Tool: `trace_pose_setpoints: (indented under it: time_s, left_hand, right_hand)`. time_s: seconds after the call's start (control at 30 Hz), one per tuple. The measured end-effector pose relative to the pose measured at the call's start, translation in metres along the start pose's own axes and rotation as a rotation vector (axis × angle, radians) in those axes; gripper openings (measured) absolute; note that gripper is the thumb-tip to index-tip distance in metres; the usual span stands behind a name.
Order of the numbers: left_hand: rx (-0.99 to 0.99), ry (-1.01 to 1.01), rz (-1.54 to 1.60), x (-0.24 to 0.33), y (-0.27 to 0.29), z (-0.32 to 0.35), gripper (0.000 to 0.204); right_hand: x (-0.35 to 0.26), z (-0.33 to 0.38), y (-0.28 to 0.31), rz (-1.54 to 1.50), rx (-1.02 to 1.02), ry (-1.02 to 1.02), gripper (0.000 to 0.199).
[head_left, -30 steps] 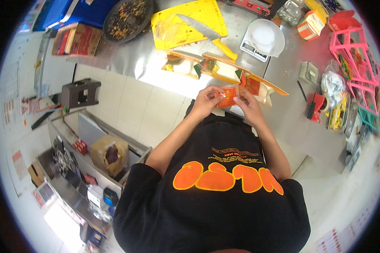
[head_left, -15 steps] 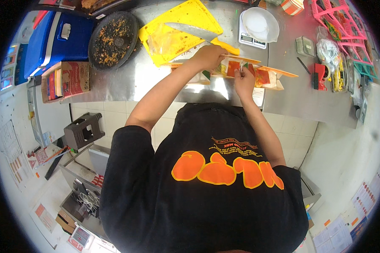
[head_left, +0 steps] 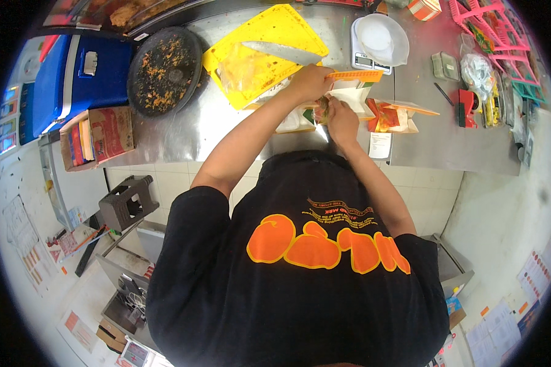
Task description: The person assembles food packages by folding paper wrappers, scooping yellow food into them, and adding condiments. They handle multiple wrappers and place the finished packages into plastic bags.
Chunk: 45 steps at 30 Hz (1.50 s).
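Note:
Open paper food boxes stand in a row along the counter's near edge. The middle box point(head_left: 355, 95) shows a white inside and a raised orange flap. My left hand point(head_left: 311, 84) is closed at the left end of that flap. Just below it, my right hand point(head_left: 343, 120) pinches at a small brown-and-green item that I cannot make out. To the right stands another box point(head_left: 395, 117) with red-orange sides, and a pale box point(head_left: 295, 121) is partly under my left forearm. A large knife point(head_left: 281, 52) lies on the yellow cutting board point(head_left: 300, 27), its handle hidden behind my left hand.
A crumb-strewn black round pan point(head_left: 165, 72) and a blue cooler box point(head_left: 92, 76) stand left, above a carton of packets point(head_left: 113, 131). A white bowl point(head_left: 382, 40) sits on a digital scale point(head_left: 362, 60). Rightward are a red tape dispenser point(head_left: 467, 110) and pink baskets point(head_left: 502, 37).
My right hand has moved left and slightly down, toward my left hand. The middle box's flap now stands raised and its white inside shows. The view has shifted slightly.

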<state>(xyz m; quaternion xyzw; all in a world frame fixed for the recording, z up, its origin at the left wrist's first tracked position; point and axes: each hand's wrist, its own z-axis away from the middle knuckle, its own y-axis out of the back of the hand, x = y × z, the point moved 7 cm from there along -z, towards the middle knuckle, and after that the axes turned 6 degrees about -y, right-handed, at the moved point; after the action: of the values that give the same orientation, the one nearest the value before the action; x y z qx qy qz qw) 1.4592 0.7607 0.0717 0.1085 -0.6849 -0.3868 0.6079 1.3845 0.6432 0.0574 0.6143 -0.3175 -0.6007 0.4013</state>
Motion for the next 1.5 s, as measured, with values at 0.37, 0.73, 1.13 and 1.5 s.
trace_pose_setpoints:
  time_s: [0.37,0.73,1.13,1.5]
  left_hand:
    - [0.056,0.140,-0.018,-0.002,0.002,0.010,0.029]
    - [-0.045,0.086,0.083,0.019,0.007,0.031,0.043]
    - [0.171,-0.386,0.116,0.175,0.007,0.082,0.040]
    - [-0.222,-0.992,0.289,0.257,-0.179,0.069,0.075]
  right_hand:
    - [-0.012,0.022,-0.010,-0.162,-0.091,0.174,0.054]
    - [0.010,0.030,0.018,-0.228,-0.090,0.134,0.039]
    - [0.160,0.115,0.060,-0.912,0.088,-0.758,0.036]
    - [0.094,0.180,0.198,-2.359,0.140,-0.577,0.082]
